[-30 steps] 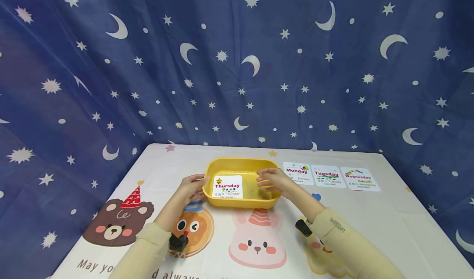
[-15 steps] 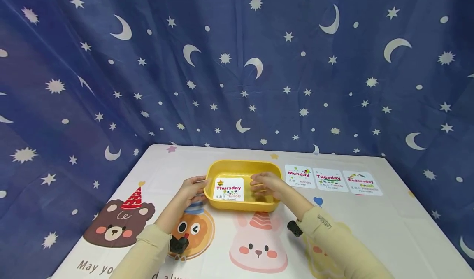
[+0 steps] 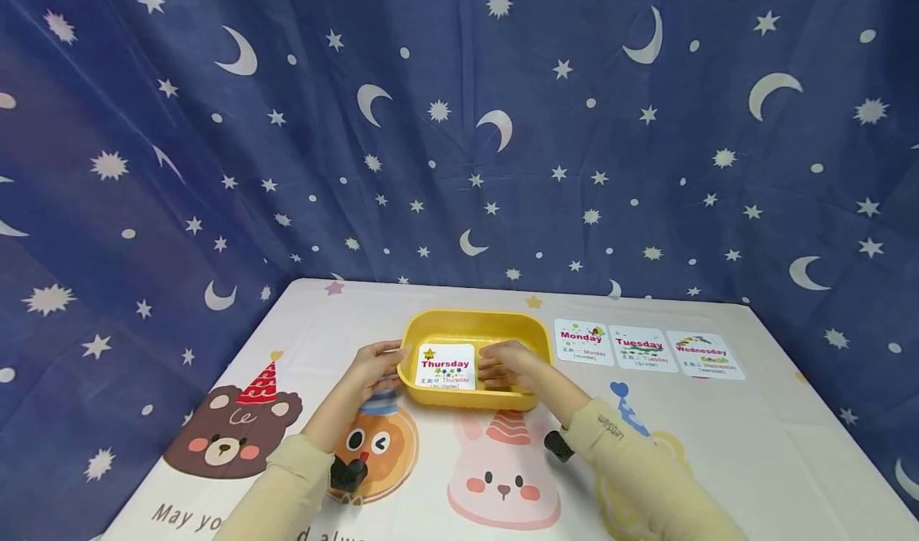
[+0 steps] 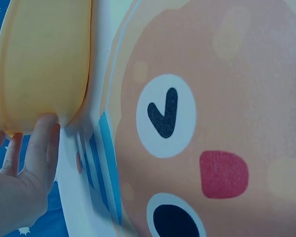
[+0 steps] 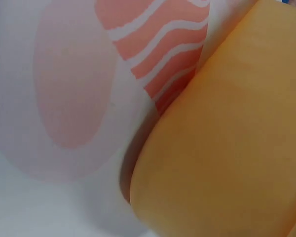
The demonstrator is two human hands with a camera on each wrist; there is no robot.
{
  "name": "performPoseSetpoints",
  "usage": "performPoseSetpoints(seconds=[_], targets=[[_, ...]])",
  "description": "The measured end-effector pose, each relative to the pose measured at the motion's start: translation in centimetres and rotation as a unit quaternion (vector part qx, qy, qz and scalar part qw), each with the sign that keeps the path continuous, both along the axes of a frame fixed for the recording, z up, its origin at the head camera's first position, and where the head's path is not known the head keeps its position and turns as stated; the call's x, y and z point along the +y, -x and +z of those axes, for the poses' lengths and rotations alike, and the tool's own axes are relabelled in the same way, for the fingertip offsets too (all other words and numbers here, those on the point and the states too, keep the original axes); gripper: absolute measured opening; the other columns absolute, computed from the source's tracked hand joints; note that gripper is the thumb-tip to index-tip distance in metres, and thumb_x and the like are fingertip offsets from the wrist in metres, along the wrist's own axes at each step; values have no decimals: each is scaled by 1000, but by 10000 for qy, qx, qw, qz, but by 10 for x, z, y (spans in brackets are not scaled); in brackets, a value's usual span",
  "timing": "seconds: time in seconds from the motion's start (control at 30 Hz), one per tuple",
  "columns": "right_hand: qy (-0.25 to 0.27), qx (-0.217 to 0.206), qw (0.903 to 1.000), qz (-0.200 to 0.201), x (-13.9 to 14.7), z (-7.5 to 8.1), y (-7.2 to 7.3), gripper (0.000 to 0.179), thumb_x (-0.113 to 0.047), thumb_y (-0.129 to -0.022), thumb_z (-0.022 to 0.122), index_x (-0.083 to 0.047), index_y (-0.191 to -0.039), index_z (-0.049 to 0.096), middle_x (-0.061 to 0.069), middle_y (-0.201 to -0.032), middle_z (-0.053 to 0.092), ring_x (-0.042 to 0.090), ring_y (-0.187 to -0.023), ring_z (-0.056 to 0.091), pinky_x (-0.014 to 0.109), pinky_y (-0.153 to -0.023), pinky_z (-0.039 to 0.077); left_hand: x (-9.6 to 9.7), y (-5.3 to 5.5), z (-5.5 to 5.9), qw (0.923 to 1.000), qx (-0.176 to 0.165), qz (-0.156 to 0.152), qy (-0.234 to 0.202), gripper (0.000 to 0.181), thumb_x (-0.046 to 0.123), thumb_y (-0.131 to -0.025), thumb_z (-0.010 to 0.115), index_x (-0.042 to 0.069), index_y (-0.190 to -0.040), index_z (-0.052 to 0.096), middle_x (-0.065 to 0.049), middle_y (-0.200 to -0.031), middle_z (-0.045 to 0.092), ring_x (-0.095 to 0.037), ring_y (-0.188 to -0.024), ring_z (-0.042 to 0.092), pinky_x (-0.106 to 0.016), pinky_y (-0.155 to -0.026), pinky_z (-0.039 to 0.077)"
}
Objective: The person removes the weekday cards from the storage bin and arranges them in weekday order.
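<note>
A yellow plastic tray [image 3: 459,400] lies on the table with a white "Thursday" card [image 3: 447,368] inside, toward its left end. My left hand [image 3: 376,369] touches the left end of the tray; in the left wrist view its extended fingertips [image 4: 46,119] rest against the tray's outer wall. Over the right half of the tray, my right hand [image 3: 511,365] reaches in with loosely bent fingers, close to the card's right edge. The right wrist view shows the tray's outer wall [image 5: 227,138] but not my fingers.
Right of the tray lie a "Monday" card [image 3: 584,342], a "Tuesday" card [image 3: 642,349] and a "Wednesday" card [image 3: 706,355] in a row. The white tablecloth [image 3: 775,445] bears cartoon animals. A blue star-and-moon curtain [image 3: 459,126] hangs behind the table.
My right hand has moved left inside the tray, from near its right rim to beside the "Thursday" card. The left hand has stayed at the tray's left end.
</note>
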State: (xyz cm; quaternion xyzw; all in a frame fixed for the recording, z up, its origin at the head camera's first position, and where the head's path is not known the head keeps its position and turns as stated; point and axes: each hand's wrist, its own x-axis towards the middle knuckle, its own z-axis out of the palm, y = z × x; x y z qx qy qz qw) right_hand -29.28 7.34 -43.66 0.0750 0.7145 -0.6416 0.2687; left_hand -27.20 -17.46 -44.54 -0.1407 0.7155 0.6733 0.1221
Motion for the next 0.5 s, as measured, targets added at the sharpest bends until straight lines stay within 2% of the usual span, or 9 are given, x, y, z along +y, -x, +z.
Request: performPoseSetpoints(seconds=[0.27, 0.5], targets=[[-133, -20, 9998, -143, -8, -3, 0, 35, -12, -97, 49, 9, -125, 48, 16, -105, 59, 18, -80, 61, 32, -78, 59, -1, -2, 2, 10000, -3, 30, 81, 43, 14, -96, 55, 0, -135, 46, -26, -131, 52, -12, -79, 66, -28, -69, 60], [20, -153, 9990, -421, -17, -7, 0, 32, -9, -95, 50, 9, -122, 50, 17, -103, 62, 17, -75, 60, 38, -84, 58, -1, -2, 2, 9999, -21, 37, 93, 42, 12, -96, 54, 1, -136, 46, -25, -127, 54, -13, -79, 66, -26, -67, 60]])
